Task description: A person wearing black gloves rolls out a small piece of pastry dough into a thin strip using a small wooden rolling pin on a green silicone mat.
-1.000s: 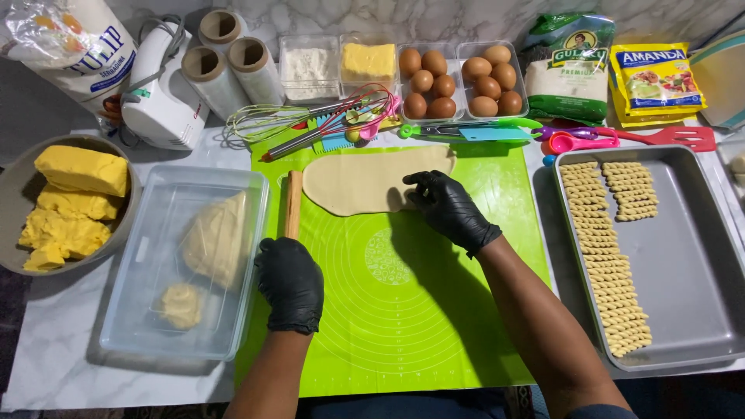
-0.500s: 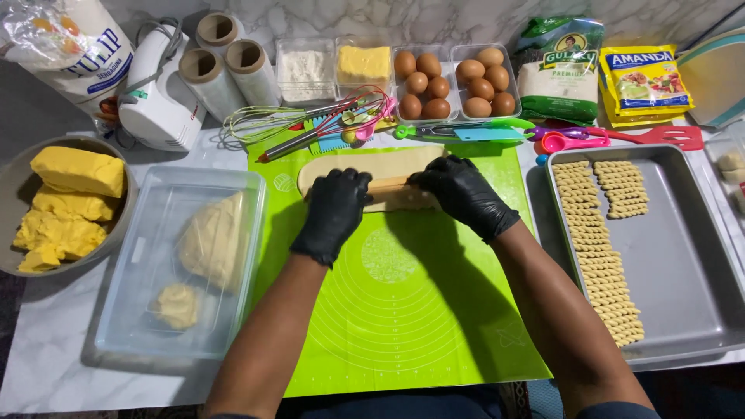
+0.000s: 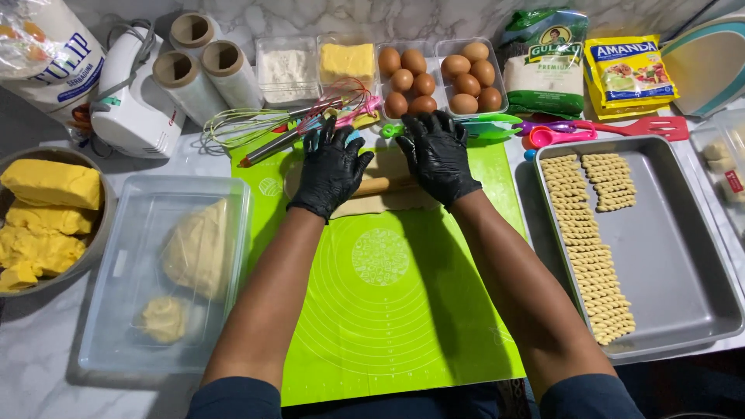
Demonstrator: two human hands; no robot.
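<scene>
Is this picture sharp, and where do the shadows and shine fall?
Head view: sharp nearly throughout, even light from above; soft shadows under both forearms on the green mat; faint sheen on the black-gloved left hand and right hand; dull glare on the metal tray; edges bow slightly.

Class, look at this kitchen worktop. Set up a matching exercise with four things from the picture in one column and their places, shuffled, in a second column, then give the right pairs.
Things:
1. wooden rolling pin
2. brown eggs
3. ridged pale biscuit strips
4. large lump of pale dough

Places:
A. in the clear plastic tub on the left
B. under both black-gloved hands, left hand and right hand, on the green mat
C. in the grey metal baking tray on the right
D. in clear trays at the back of the worktop

Pairs: 1-B, 2-D, 3-C, 4-A
</scene>
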